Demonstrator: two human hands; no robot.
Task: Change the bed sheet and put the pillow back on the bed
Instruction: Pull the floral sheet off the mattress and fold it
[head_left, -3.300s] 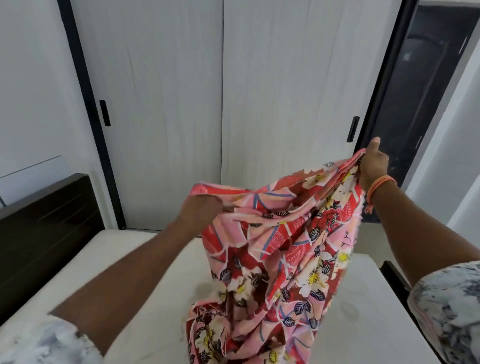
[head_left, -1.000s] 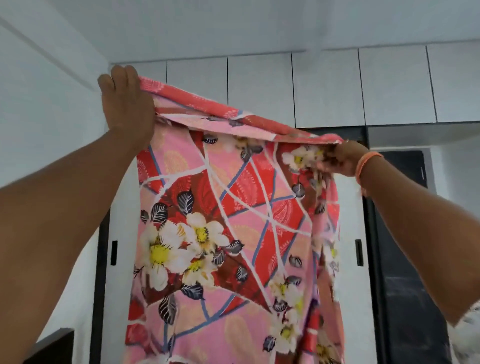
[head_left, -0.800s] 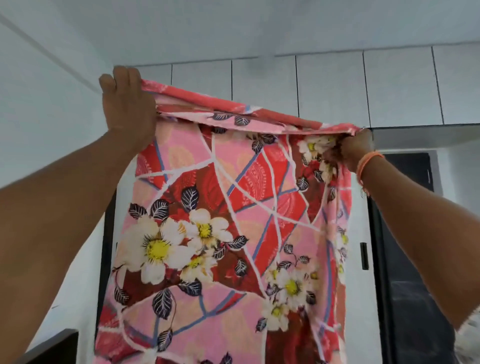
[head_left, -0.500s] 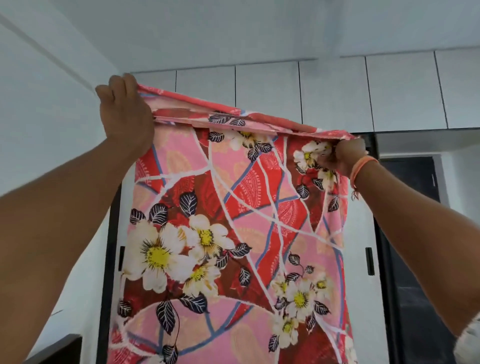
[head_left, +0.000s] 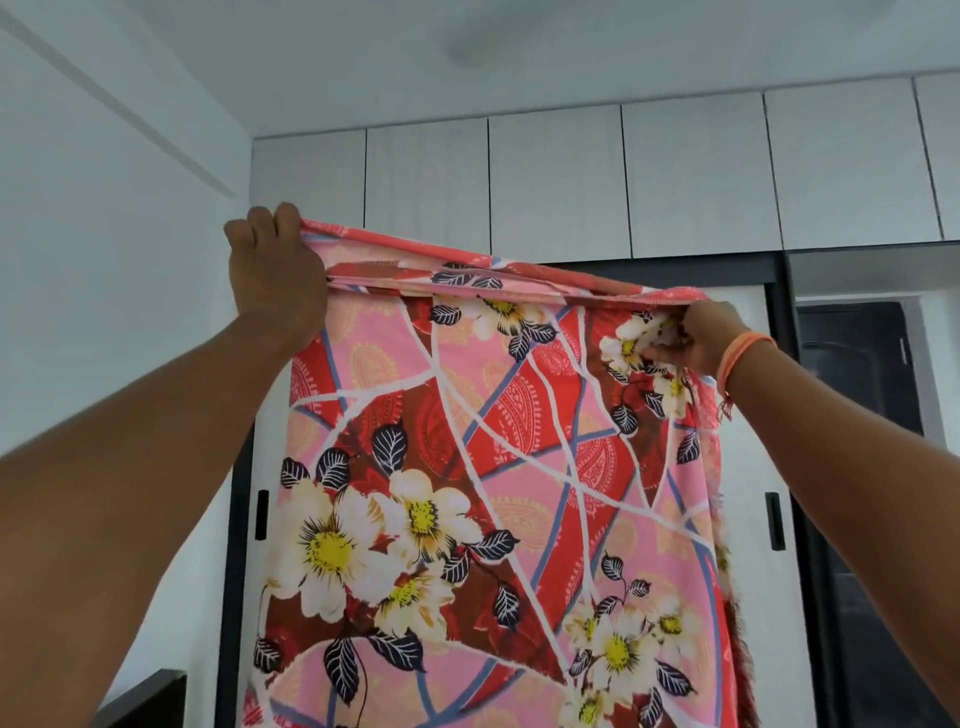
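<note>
Wardrobe (head_left: 519, 364) doors with black handles stood behind the bed sheet (head_left: 483, 493), white overhead cabinets (head_left: 691, 176) above it, a dark headboard (head_left: 150, 696) corner below and left of it. The sheet hung raised in front of the wardrobe. The left hand (head_left: 275, 275) gripped its upper left edge, fingers curled over; the right hand (head_left: 696, 338), with an orange wristband (head_left: 740, 353), pinched its upper right corner.

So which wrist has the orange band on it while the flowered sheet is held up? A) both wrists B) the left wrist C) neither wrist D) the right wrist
D: the orange band circles the wrist just behind the right hand, which grips the bed sheet; the wrist of the left hand is bare.
</note>
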